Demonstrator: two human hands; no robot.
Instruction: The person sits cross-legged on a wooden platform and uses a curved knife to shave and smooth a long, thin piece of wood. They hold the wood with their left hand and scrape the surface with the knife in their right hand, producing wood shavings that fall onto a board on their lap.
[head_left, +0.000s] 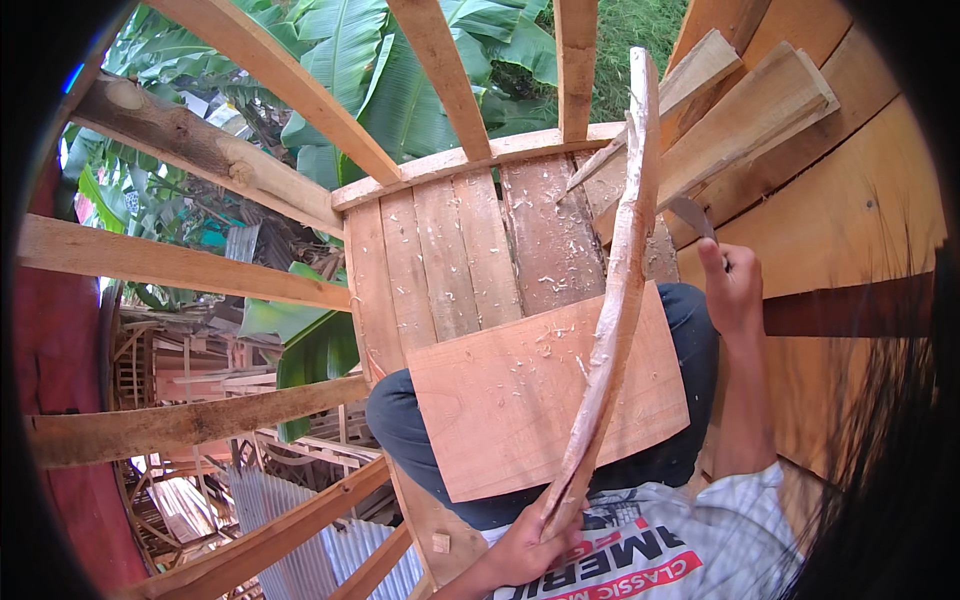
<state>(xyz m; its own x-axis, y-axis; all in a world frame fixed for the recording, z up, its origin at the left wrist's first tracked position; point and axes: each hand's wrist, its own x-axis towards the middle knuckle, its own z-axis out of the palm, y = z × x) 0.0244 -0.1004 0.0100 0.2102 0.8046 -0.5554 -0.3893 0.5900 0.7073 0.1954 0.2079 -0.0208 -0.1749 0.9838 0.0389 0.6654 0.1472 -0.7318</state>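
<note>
My left hand is wrapped round the lower end of a long, slightly curved, peeled branch, close to my shirt. The branch slants up and away from me, across a flat wooden board that rests on my lap. To the right of the branch, my right hand is closed in a fist with the thumb up. A knife sticks out of that fist, its grey blade pointing up and left toward the branch. The knife's handle is hidden by my fingers. Small pale shavings lie on the board.
Shavings are scattered over the plank floor ahead. Loose wood pieces lean against the plank wall at right. Wooden rails fan out at left and front, with banana leaves and corrugated metal sheets beyond.
</note>
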